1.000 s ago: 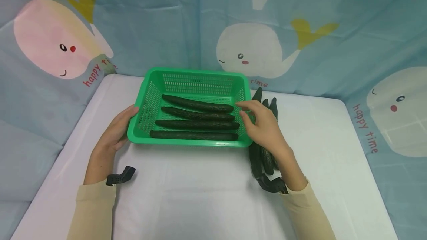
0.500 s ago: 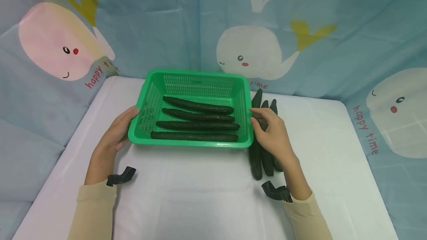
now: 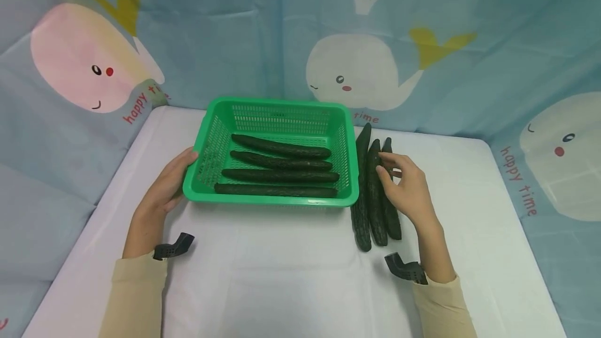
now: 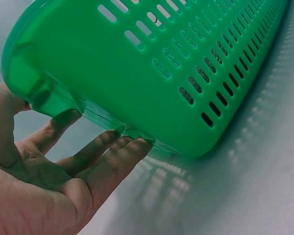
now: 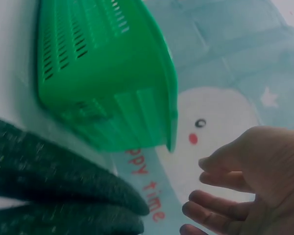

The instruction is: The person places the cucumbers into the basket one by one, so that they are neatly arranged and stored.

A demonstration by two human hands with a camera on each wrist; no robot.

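Observation:
My left hand [image 3: 165, 184] grips the left end of a green plastic basket [image 3: 277, 201], with the thumb at the rim. In the left wrist view its fingertips [image 4: 137, 147] touch the outside wall. Several dark green cucumbers [image 3: 281, 176] lie crosswise in the basket, roughly parallel. To the basket's right, three more cucumbers [image 3: 375, 202] lie side by side, lengthwise, on the table. My right hand [image 3: 407, 186] is over the rightmost of these, its fingers loosely bent and holding nothing. The right wrist view shows space between thumb and fingers.
A white cloth [image 3: 291, 275] covers the table. Behind it and along both sides hangs a blue curtain [image 3: 235, 56] with printed whales, close to the basket's back rim. A black wrist-camera mount [image 3: 406, 269] sticks out from the right wrist, and another [image 3: 173, 246] from the left.
My right hand has moved right, from over the basket's right rim to over the loose cucumbers. My left hand stays at the basket's left end, and the cucumbers lie as before.

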